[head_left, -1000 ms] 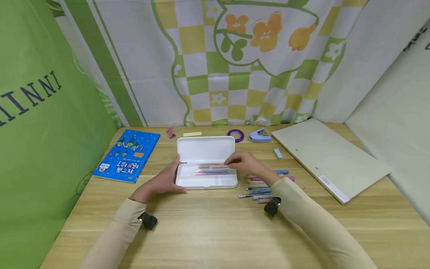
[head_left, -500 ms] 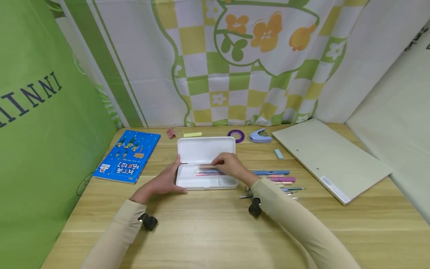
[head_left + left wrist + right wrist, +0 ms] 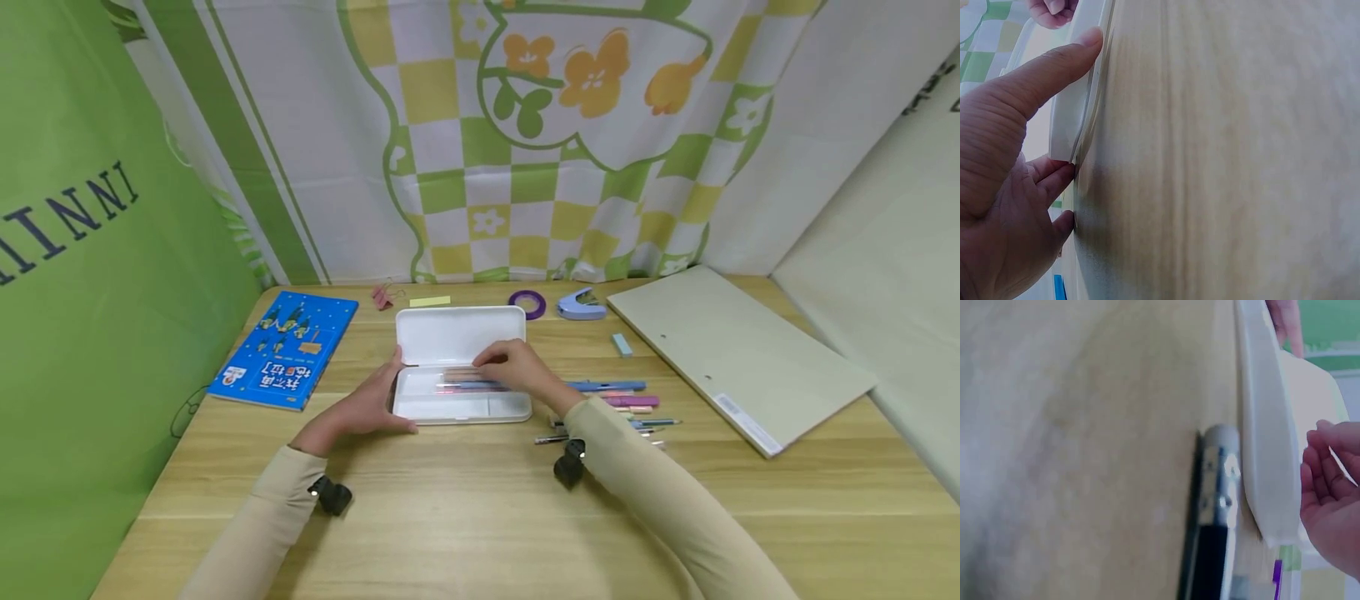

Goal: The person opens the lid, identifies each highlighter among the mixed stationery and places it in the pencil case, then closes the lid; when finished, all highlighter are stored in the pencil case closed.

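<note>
A white pencil case [image 3: 442, 407] lies with its lid raised in the middle of the table. My left hand [image 3: 369, 404] holds its left end, the thumb along the front side and the fingers at the end wall, as the left wrist view shows. My right hand [image 3: 517, 367] is over the right half of the case, fingers curled, fingertips at a beige pen [image 3: 459, 375] in the back compartment. Whether they pinch the pen is hidden. Beside it lie a blue pen and a reddish one, partly covered. The front compartments of the case show white.
Several pens and pencils [image 3: 633, 402] lie right of the case, under my right forearm. Behind stand a clip [image 3: 383, 297], yellow sticky notes [image 3: 430, 301], purple tape [image 3: 527, 304] and a hole punch [image 3: 581, 305]. A blue book [image 3: 288, 350] lies left; an eraser [image 3: 622, 344] and large pad [image 3: 738, 358] right.
My right hand has moved left along the beige pen over the case, then stayed nearly still over the last half second. My left hand has kept its hold on the case.
</note>
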Tool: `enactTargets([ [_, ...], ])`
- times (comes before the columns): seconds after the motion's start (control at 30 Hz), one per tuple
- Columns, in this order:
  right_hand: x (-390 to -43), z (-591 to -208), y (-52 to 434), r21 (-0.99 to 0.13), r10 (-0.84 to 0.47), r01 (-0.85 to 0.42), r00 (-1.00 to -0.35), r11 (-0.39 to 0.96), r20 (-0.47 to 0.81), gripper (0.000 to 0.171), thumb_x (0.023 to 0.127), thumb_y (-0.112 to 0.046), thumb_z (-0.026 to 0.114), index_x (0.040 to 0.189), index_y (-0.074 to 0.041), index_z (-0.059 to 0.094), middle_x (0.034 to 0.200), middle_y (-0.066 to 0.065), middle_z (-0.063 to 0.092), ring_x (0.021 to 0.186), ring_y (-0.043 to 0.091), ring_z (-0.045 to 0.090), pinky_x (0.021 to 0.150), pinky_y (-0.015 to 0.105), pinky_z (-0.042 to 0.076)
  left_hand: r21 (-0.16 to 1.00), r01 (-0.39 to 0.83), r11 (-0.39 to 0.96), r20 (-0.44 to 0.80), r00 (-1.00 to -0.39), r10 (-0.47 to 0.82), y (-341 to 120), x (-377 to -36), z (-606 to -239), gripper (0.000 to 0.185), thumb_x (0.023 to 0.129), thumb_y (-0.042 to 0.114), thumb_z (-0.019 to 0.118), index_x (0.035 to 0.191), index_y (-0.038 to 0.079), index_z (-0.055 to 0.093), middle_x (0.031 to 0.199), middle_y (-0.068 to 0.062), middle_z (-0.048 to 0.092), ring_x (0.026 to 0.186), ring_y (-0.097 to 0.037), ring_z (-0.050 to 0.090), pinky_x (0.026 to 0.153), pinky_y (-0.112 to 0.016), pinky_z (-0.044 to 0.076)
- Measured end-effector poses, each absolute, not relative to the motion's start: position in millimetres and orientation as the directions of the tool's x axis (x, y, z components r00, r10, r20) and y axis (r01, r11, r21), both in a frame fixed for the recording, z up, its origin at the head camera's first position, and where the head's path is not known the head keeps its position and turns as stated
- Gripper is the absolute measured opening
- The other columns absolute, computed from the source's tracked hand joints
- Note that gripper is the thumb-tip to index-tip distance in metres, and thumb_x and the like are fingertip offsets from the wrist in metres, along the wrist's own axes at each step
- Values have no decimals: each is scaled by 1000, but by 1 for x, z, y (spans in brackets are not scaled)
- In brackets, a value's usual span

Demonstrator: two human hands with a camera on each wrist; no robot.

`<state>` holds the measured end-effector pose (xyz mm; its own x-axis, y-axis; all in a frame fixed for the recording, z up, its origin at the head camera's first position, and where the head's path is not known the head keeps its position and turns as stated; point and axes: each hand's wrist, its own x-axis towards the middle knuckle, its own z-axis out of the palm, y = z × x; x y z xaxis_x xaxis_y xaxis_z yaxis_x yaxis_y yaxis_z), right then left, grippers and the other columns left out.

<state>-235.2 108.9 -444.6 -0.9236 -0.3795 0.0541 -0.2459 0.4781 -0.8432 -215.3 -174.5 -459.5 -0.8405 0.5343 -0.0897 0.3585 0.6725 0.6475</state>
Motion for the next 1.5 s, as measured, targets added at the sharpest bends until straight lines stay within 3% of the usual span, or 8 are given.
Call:
enactTargets([
  [0.23, -231, -436, 127, -951, -332, -17, -939, 307, -91, 20, 87, -10, 68, 105, 0, 70, 102, 7, 68, 94, 17, 61, 87, 32, 48, 650, 347, 676, -100, -843, 529, -173, -215, -459, 130, 68, 40, 84, 148, -4, -9, 156, -24, 2, 142, -37, 10, 113, -49, 16],
  [0.33, -227, -430, 140, -959, -343, -4, -934, 285, -98, 24, 89, -14, 66, 108, 0, 68, 103, 6, 67, 95, 18, 60, 90, 37, 47, 649, 344, 678, -105, -843, 528, -173, -215, -459, 130, 68, 42, 83, 148, -4, -9, 156, -24, 2, 142, -37, 10, 113, -50, 16],
  [0.53, -218, -420, 180, -970, -370, -21, -926, 243, -73, 34, 91, -15, 64, 115, 8, 61, 113, 18, 63, 97, 16, 60, 95, 47, 44, 653, 345, 674, -102, -842, 529, -173, -214, -458, 129, 68, 40, 84, 148, -4, -8, 156, -23, 2, 142, -37, 10, 113, -49, 16],
  [0.7, -211, -419, 225, -945, -363, -38, -928, 324, -87, 38, 90, -17, 65, 118, 9, 59, 117, 21, 61, 99, 16, 61, 91, 45, 48, 657, 350, 668, -90, -843, 531, -173, -214, -459, 129, 68, 38, 85, 148, -5, -8, 156, -24, 2, 142, -38, 10, 113, -50, 15],
  [0.97, -202, -426, 274, -889, -326, -85, -942, 450, -75, 32, 90, -15, 66, 113, 7, 63, 110, 20, 64, 93, 13, 62, 80, 28, 52, 659, 348, 666, -89, -844, 529, -174, -214, -459, 130, 68, 39, 84, 148, -3, -9, 156, -23, 2, 142, -37, 11, 113, -50, 17],
  [1.17, -195, -436, 289, -816, -365, -149, -927, 559, -81, 21, 89, -14, 66, 104, -1, 70, 105, 14, 67, 91, 13, 61, 76, 25, 51, 659, 342, 670, -91, -848, 522, -173, -214, -458, 131, 67, 40, 85, 148, -4, -8, 156, -23, 4, 141, -36, 13, 112, -50, 17],
  [1.5, -196, -443, 284, -715, -400, -293, -916, 634, 21, 11, 84, -7, 70, 94, -3, 73, 96, 9, 70, 88, 14, 61, 76, 22, 49, 655, 342, 674, -96, -847, 523, -174, -214, -458, 132, 66, 41, 85, 148, -4, -8, 155, -24, 6, 141, -36, 15, 112, -50, 17],
])
